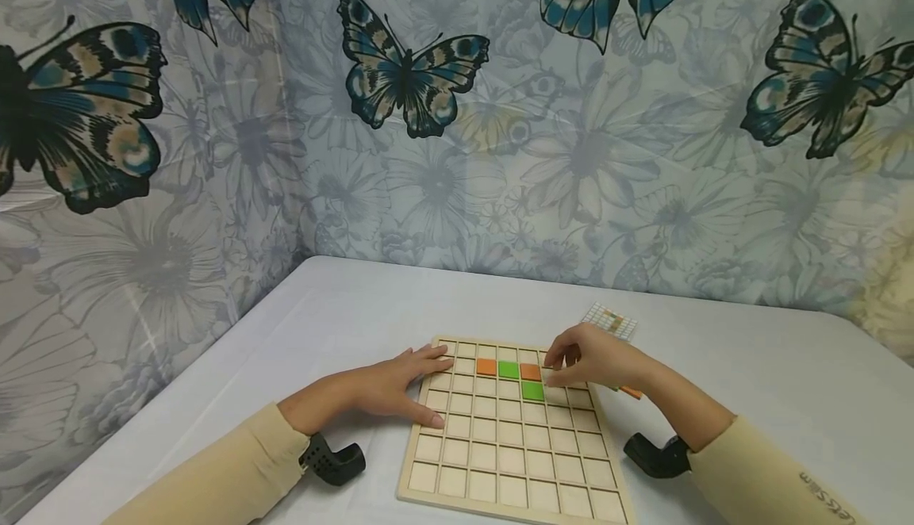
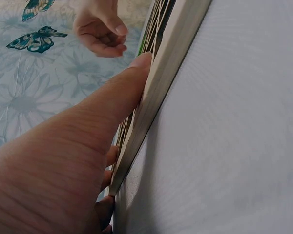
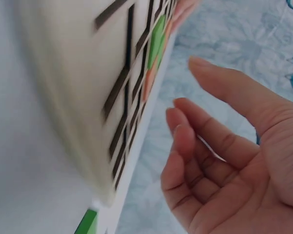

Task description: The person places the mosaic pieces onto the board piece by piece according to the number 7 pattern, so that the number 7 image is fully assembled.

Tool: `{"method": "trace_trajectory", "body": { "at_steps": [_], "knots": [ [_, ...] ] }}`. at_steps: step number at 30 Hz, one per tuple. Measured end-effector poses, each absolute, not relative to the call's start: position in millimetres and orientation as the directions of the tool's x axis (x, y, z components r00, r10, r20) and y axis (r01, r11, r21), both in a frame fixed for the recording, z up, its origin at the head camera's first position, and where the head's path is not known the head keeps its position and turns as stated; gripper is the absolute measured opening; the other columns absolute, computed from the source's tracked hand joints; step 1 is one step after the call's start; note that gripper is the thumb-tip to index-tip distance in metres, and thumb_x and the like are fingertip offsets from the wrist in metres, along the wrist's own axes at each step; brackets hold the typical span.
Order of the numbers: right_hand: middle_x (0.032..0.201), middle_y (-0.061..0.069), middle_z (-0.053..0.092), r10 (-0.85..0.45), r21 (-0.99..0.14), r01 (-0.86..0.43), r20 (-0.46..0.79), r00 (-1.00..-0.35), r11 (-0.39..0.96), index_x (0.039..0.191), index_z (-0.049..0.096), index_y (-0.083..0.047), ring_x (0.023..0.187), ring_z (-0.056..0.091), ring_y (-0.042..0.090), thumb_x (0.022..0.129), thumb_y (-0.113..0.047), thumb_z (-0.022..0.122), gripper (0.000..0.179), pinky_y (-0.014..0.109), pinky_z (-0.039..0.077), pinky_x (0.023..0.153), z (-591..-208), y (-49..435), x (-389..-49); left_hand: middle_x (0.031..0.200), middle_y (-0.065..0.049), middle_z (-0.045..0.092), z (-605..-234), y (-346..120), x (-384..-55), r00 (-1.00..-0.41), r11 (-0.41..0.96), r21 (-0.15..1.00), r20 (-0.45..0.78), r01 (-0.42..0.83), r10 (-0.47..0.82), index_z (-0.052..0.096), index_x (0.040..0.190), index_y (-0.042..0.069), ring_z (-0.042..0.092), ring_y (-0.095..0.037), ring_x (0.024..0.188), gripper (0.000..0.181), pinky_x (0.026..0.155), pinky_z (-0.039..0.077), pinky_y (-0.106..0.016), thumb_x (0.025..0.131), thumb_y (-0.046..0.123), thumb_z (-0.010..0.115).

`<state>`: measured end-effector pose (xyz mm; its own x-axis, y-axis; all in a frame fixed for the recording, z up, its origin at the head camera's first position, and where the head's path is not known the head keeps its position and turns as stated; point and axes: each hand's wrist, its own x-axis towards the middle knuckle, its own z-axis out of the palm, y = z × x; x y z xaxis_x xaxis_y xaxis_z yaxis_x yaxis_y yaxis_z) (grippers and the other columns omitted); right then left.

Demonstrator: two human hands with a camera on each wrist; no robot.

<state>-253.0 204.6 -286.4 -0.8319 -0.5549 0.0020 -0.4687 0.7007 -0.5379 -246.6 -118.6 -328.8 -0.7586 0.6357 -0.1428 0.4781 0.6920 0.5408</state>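
A square wooden grid board (image 1: 498,434) lies on the table. Toward its far side, two orange tiles (image 1: 486,366) and a green tile (image 1: 508,369) form a row, with another green tile (image 1: 532,391) just below the right-hand orange one. My left hand (image 1: 389,382) rests spread on the board's left edge, thumb on the near part and fingers toward the far corner. Over the upper right cells hovers my right hand (image 1: 596,357), fingers loosely bent. In the right wrist view its thumb (image 3: 239,90) and forefinger are apart with nothing between them.
Behind the right hand lies a small card (image 1: 612,320) printed with a grid. Loose tiles (image 1: 631,391), partly hidden by the right arm, lie off the board's right edge. A butterfly-patterned cloth (image 1: 443,192) hangs behind the white table (image 1: 357,295).
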Motion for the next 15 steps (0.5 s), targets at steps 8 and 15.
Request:
{"method": "trace_trajectory", "body": {
  "at_steps": [8, 15],
  "knots": [
    [0.08, 0.0, 0.063, -0.504, -0.589, -0.398, -0.018, -0.864, 0.703, 0.096, 0.07, -0.005, 0.066, 0.053, 0.009, 0.079, -0.027, 0.074, 0.028, 0.023, 0.046, 0.055, -288.4, 230.5, -247.8, 0.158, 0.001, 0.01, -327.2, -117.9, -244.9, -0.753, 0.685, 0.546, -0.14, 0.483, 0.643, 0.03, 0.147, 0.026, 0.0, -0.039, 0.144, 0.083, 0.114, 0.011, -0.059, 0.079, 0.052, 0.069],
    [0.084, 0.001, 0.064, -0.454, -0.593, -0.351, -0.028, -0.891, 0.725, 0.098, 0.07, -0.005, 0.066, 0.052, 0.009, 0.078, -0.028, 0.075, 0.031, 0.024, 0.045, 0.053, -286.6, 249.8, -237.0, 0.158, 0.0, 0.011, -328.2, -118.3, -245.0, -0.749, 0.678, 0.544, -0.129, 0.495, 0.65, 0.031, 0.147, 0.024, 0.001, -0.036, 0.144, 0.082, 0.115, 0.01, -0.057, 0.079, 0.05, 0.069]
  ]
}}
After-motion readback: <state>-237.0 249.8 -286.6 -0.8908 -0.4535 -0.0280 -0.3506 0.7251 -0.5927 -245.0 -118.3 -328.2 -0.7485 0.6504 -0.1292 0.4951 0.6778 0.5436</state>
